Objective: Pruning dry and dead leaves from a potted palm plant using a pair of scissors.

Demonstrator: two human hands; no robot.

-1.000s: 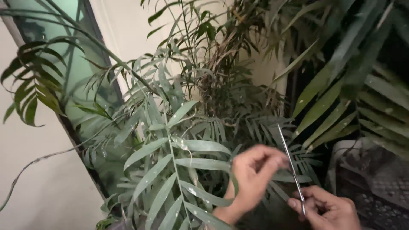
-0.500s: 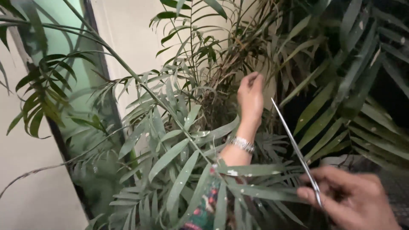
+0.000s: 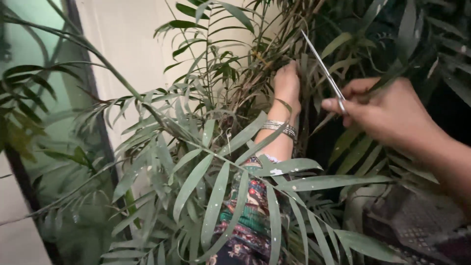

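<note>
While the left hand [image 3: 287, 81] reaches deep into the palm plant [image 3: 211, 162], its fingers are curled around a clump of dry brown stems [image 3: 260, 68] — how tightly cannot be told, as leaves hide the fingertips. A silver bracelet [image 3: 278, 127] sits on that wrist, above a patterned sleeve [image 3: 248, 216]. The right hand [image 3: 387, 110] is closed on the handles of slim metal scissors [image 3: 324, 71] — blades together, pointing up-left, just beside the left hand.
</note>
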